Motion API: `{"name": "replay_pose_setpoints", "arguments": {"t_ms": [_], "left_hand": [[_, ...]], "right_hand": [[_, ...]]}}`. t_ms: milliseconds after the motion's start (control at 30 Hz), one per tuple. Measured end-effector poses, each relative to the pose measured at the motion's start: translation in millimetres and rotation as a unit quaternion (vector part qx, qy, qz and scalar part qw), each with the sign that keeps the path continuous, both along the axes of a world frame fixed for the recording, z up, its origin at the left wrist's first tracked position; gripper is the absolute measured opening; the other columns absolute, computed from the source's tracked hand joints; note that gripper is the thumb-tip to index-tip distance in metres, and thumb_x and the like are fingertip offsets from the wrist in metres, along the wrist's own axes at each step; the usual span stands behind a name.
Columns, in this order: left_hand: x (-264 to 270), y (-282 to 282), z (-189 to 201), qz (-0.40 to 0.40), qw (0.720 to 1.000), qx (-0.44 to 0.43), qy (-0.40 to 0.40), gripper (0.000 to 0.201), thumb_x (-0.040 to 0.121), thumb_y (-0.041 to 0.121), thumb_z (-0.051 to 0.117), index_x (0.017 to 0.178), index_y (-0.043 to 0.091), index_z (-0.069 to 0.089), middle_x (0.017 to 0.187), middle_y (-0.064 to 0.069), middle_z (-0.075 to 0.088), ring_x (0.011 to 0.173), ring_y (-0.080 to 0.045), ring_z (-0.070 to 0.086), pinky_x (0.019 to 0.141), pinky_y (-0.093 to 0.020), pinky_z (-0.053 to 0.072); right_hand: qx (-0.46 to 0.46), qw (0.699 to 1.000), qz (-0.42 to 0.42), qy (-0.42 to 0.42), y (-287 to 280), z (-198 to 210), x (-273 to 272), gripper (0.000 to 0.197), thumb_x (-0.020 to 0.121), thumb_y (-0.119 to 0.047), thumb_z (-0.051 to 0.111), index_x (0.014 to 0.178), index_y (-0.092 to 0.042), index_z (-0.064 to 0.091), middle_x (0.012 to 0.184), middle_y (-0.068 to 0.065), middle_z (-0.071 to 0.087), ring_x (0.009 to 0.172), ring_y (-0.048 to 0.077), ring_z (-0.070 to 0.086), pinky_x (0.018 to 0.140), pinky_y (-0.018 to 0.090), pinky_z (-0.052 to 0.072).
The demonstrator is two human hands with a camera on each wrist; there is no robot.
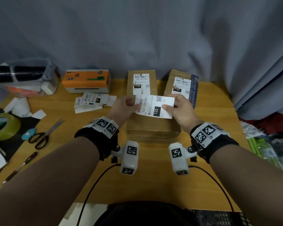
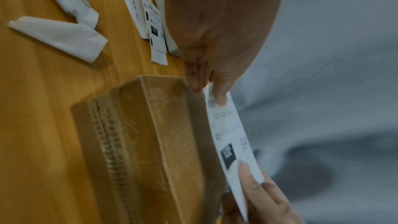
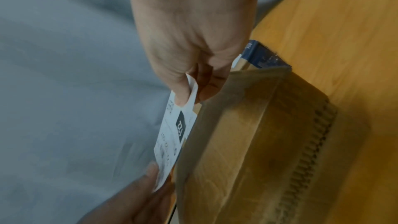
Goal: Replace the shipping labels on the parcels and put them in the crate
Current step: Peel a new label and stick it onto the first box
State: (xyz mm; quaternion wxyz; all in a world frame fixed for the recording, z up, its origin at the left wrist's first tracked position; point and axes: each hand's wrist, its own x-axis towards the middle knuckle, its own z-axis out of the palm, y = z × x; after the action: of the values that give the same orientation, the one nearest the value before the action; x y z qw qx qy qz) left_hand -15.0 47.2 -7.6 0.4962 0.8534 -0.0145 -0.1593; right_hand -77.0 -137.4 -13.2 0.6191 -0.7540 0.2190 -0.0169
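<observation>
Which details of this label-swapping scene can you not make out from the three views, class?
- Label: small print too fine in head view, blurred in both wrist views.
- Near parcel: top hidden by label and both hands.
- Crate: cut off by bottom edge, head view.
- Label's underside: faces away everywhere.

Small parcel packing station: wooden counter [image 1: 211,128] with an orange label printer [image 1: 87,80], loose printed shipping labels [image 1: 91,101], labelled cardboard parcels [image 1: 141,82], green tape roll [image 1: 2,128], scissors [image 1: 44,134], pens [image 1: 29,158]; grey curtain [image 1: 137,38] hung behind as backdrop, so a makeshift mailroom setup, not a shop floor
</observation>
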Motion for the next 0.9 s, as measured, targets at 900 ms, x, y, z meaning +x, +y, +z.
{"name": "replay_pose_setpoints", "arguments": {"t_ms": [900], "left_hand": [[-2.5,1.5,-1.5,-0.075,0.989,0.129,0.014,0.020,0.094,0.023,0.054,0.076,0.013,0.054,0.077,-0.002,0.061,0.068,-0.012,0.055,0.066,-0.025,0.048]], "right_hand": [[-0.193,0.980,-0.001,0.039,5.3,-18.0,5.0,0.060,0.083,-0.014,0.071,0.133,-0.013,0.037,0.117,0.009,0.063,0.107,0.021,0.061,0.085,0.026,0.050]]}}
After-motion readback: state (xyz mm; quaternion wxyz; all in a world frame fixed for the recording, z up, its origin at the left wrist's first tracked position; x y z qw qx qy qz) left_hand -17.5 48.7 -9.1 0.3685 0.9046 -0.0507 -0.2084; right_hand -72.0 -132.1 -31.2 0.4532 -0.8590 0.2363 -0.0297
